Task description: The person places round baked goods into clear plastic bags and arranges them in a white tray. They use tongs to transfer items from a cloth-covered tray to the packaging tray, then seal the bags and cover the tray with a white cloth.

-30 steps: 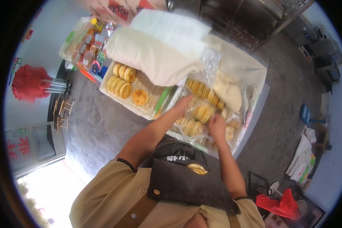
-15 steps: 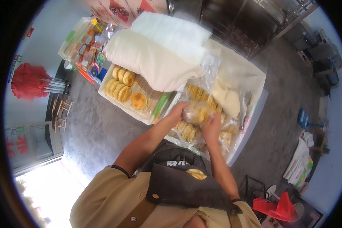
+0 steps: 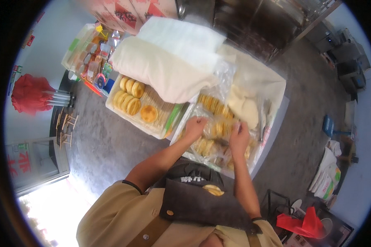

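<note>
A clear plastic bag of round golden flatbreads (image 3: 221, 129) lies between my hands, above the right-hand white bin. My left hand (image 3: 196, 127) is closed at the bag's left end, and my right hand (image 3: 239, 139) pinches its right end. Beneath and around it are more flatbreads in clear bags, with a bagged row (image 3: 212, 105) just behind and another bagged group (image 3: 203, 145) nearer me. In the left-hand bin (image 3: 142, 128), loose flatbreads (image 3: 127, 101) stand in two rows, and a single browned one (image 3: 149, 113) lies flat.
A thick cream and white cloth (image 3: 165, 66) covers the back of both bins. Metal tongs (image 3: 262, 119) lie along the right bin's side, by a beige cloth (image 3: 244, 105). Jars and bottles (image 3: 95, 57) crowd a container at the far left. Cardboard boxes (image 3: 125, 14) stand behind.
My hands have moved apart, from around the bag to its two ends. The bag now sits lower, stretched sideways between them.
</note>
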Available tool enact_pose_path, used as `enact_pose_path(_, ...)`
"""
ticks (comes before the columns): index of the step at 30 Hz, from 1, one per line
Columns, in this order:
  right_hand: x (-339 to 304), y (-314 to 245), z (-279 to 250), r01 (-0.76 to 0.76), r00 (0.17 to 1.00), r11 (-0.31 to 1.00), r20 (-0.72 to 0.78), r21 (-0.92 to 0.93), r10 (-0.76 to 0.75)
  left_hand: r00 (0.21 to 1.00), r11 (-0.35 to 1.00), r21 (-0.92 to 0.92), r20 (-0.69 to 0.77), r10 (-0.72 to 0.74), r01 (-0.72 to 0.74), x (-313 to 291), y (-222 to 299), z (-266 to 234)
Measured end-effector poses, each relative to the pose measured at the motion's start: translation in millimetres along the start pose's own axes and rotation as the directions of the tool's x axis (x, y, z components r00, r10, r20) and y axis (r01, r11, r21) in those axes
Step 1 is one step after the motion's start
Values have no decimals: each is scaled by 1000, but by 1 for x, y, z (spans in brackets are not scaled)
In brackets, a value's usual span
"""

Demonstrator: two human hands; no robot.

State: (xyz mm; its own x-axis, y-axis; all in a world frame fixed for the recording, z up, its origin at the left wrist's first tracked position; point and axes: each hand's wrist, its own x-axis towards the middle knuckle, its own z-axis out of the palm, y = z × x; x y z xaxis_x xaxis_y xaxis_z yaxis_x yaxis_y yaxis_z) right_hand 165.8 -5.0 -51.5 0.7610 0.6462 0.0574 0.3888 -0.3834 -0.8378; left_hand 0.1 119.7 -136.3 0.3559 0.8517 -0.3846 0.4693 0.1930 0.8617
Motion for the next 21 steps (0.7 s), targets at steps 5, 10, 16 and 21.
enact_pose_path(5, 12, 3, -16, -72, 974, 997, 211, -32, 77, 918, 946, -45, -259, 299, -321, -36, 22, 7)
enact_pose_path(10, 11, -11, -40, -146, 981, 970, 154, 192, 117, 876, 890, 16, -172, 450, -455, -77, 47, -19)
enact_pose_path(16, 7, -41, -58, -178, 972, 938, 204, 298, 120, 915, 862, -308, -122, 384, -403, -79, 83, -33)
enact_pose_path(21, 0, -55, -65, -162, 967, 847, 253, 506, 34, 951, 858, -410, -127, 280, -308, -90, 99, -39)
